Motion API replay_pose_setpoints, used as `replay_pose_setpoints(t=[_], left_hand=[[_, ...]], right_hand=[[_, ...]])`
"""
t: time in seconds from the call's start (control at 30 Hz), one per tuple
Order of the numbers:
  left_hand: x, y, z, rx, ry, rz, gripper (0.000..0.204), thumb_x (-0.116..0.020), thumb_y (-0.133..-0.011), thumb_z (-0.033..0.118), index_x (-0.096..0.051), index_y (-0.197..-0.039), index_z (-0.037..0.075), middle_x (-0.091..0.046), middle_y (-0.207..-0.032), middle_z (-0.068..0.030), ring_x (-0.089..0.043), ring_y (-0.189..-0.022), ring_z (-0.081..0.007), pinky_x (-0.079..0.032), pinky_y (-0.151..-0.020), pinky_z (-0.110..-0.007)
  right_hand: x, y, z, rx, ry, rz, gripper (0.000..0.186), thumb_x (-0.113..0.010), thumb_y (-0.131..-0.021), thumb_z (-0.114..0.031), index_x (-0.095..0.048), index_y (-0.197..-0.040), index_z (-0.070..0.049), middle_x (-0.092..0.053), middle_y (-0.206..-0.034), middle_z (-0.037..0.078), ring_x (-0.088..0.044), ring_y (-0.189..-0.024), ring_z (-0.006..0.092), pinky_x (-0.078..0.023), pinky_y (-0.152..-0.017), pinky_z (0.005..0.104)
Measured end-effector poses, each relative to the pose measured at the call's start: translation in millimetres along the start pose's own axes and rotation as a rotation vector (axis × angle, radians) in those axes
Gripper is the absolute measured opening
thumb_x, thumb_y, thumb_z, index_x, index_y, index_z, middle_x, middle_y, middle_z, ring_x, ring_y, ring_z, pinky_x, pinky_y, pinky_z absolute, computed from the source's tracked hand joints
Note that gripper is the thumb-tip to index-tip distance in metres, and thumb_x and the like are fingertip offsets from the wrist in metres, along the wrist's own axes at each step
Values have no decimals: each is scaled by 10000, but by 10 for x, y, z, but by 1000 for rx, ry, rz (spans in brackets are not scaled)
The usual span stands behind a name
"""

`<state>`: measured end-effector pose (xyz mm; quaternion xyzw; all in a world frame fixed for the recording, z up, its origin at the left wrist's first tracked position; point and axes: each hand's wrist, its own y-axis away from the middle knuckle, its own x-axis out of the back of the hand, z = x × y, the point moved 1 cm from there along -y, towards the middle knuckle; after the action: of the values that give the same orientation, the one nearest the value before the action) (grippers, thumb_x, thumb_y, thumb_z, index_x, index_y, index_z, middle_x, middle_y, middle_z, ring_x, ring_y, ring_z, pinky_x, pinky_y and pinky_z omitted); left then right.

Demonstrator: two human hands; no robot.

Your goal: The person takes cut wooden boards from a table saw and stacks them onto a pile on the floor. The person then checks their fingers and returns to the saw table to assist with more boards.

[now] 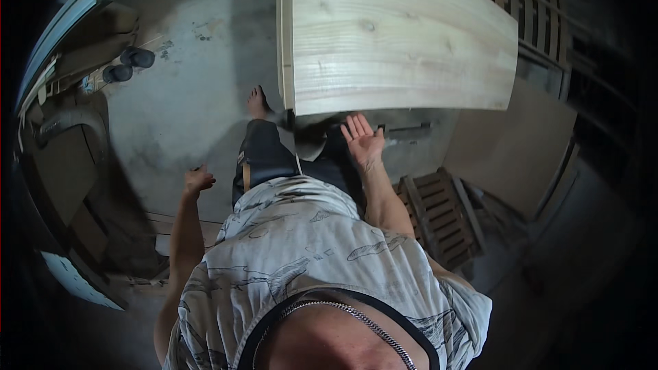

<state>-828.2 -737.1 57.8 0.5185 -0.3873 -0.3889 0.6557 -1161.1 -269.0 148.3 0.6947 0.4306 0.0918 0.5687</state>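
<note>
A pale wooden panel (401,41) with visible grain juts out at upper middle to right, a narrow strip along its left side. Just below its near edge, my right hand (363,138) is palm up, fingers stretched out and holding nothing; whether it touches the edge I cannot tell. My left hand (199,179) hangs beside my left leg over the concrete floor, fingers loosely bent and apart, nothing visible in it. My dark trousers (267,154) and a bare foot (258,101) show below the panel's left corner.
Dark slippers (137,58) lie on the concrete floor (171,103) at left, near leaning boards (75,171) and a grey curved duct (65,123). Slatted wooden pieces (439,219) stand at lower right, another (514,0) at upper right, with a large brown board (510,151) between.
</note>
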Motion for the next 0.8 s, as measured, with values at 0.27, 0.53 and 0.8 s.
replay_pose_setpoints(t=[0.27,0.53,0.8], left_hand=[[115,-318,687,-58,34,108,424,-627,-1011,385,-612,-1072,-34,-736,-976,-172,-747,-806,-254,-605,-651,-358],[472,-50,1384,-311,94,54,470,-575,-1048,351,-565,-1287,-53,-724,-1088,-191,-749,-908,-259,-603,-797,-356],[564,-305,680,-125,100,78,451,-581,-1043,347,-533,-1259,-45,-719,-1048,-193,-751,-857,-272,-617,-683,-385]], right_hand=[[-225,184,128,-59,-64,-109,649,-216,-1118,-430,-442,-1438,87,-511,-1475,254,-425,-1436,403,-336,-1207,581],[-527,611,405,-121,-91,-404,554,-478,-1020,-219,-404,-1464,106,-428,-1545,272,-344,-1492,385,-244,-1265,529],[-599,624,453,-102,124,-314,503,-437,-1007,-93,-369,-1443,149,-507,-1462,283,-433,-1431,410,-326,-1237,505]])
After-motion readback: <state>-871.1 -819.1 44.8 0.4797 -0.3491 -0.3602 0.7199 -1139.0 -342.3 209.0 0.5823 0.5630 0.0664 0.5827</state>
